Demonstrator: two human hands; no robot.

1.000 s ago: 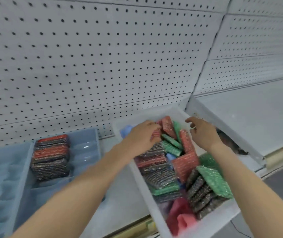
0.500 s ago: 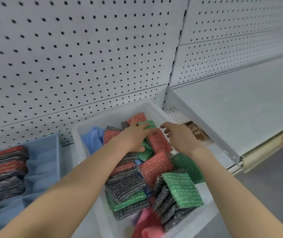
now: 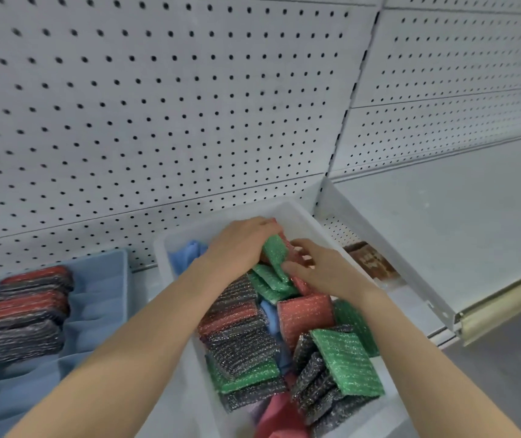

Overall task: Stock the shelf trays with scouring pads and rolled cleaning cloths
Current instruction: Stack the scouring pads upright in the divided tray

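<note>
green scouring pad (image 3: 273, 255) upright at far end of white bin (image 3: 162, 260), among loose red, green and dark pads | left hand (image 3: 240, 245) curled over its top, gripping it | right hand (image 3: 322, 270) thumb on its near edge, fingers part spread, grip unclear | blue tray (image 3: 107, 279) left of bin, holding stacked pads (image 3: 25, 311)
</note>
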